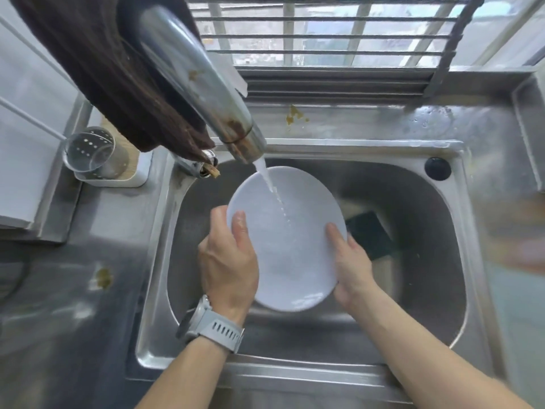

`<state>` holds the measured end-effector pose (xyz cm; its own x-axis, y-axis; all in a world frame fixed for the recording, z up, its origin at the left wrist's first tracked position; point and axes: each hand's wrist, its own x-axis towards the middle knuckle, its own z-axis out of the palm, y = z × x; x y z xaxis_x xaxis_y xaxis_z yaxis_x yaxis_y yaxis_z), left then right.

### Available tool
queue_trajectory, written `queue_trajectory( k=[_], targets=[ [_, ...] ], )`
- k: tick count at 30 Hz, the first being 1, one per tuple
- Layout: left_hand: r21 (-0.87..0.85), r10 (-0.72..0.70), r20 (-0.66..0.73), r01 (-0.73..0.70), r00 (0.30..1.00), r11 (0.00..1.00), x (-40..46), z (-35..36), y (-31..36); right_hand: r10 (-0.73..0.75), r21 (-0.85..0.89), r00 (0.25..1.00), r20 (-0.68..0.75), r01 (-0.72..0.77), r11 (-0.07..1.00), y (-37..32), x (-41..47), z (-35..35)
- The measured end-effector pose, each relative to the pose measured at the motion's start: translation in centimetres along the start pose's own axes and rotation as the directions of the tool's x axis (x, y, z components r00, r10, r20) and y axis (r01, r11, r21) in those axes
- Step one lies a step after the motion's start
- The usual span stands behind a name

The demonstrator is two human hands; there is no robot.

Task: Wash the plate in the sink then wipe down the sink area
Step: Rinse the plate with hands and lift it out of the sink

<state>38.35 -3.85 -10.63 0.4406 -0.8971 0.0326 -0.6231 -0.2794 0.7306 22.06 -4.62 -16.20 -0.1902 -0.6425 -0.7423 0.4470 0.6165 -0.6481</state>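
My left hand [228, 258] clamps the plate [287, 237] at its left edge, thumb on the face, fingers hidden behind. My right hand [349, 265] pinches the right edge the same way. The plate is in the air over the sink [413, 219], under the tap [206, 93], with water [272, 188] running down its face.

To rinse well I should, I think, turn the plate slowly so the stream sweeps every part, then flip it for the back, keeping both grips firm since wet glaze slips.

It is tilted, face up toward me, its far rim nearest the spout; in this view it reads as an oval running from the tap toward me. The sponge [370, 234] lies in the basin just beside my right hand. Yellowish spots [295, 115] on the ledge behind wait for wiping.
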Motion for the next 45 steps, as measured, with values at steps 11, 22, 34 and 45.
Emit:
queue_trajectory(
  k=[11, 22, 34, 45],
  targets=[
    [-0.02, -0.094, -0.017, 0.093, 0.995, 0.995, 0.0, -1.9, -1.3, -0.174, -0.149, 0.983, -0.065, 0.162, 0.975, 0.0, 1.4, 3.6],
    [-0.268, -0.201, 0.192, 0.248, 0.961, 0.931, 0.1, 5.3, -1.1, -0.628, -0.407, 0.776, 0.05, 0.59, 0.697, -4.9, -4.8, -2.3],
    [0.127, -0.411, 0.427, 0.396, 0.806, 0.909, -0.2, -0.1, -1.4, 0.029, -0.531, 0.997, -0.069, -0.061, 0.845, -4.7, -2.3, -5.6],
    [0.195, -0.185, 0.097, 0.164, 0.978, 0.967, -0.2, -4.2, -0.8, -0.018, -0.389, 0.987, 0.157, 0.078, 0.918, -2.6, 0.5, 1.7]
  ],
)
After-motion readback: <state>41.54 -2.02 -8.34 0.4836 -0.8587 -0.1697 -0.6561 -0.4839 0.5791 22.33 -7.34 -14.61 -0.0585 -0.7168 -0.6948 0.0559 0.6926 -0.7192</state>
